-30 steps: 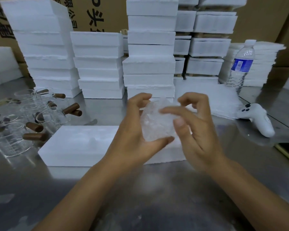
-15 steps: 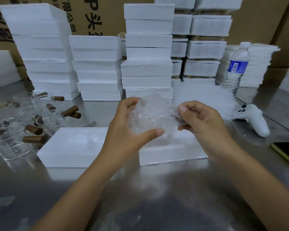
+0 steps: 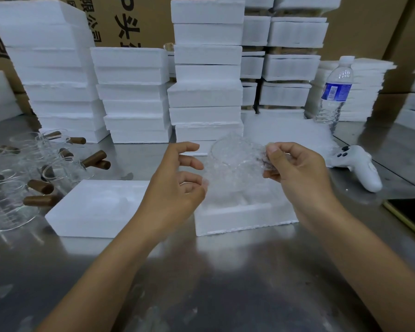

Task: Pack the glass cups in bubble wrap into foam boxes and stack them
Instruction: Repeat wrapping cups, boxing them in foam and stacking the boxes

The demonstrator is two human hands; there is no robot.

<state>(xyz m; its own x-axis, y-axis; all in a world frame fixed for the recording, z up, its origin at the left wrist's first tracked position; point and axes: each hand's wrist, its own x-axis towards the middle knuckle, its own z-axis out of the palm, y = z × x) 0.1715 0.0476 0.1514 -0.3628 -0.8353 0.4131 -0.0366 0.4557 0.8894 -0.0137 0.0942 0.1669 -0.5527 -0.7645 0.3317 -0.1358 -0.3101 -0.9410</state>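
A glass cup wrapped in bubble wrap [image 3: 235, 164] hangs above the table, over the open foam box half [image 3: 244, 216]. My right hand [image 3: 300, 173] pinches the wrap at the cup's right side. Just left of the cup is my left hand [image 3: 175, 185], fingers loosely curled and spread, gripping nothing. A second foam box half [image 3: 96, 207] lies to the left on the steel table. Several bare glass cups with brown handles [image 3: 53, 168] lie at the far left.
Tall stacks of white foam boxes [image 3: 206, 75] line the back. Loose bubble wrap sheets [image 3: 288, 130] lie behind the cup. A water bottle [image 3: 334, 92], a white controller [image 3: 359, 166] and a phone [image 3: 410, 214] sit on the right.
My left hand has let go of the wrapped cup and drawn back to the left. My right hand now holds the cup alone, shifted slightly right.
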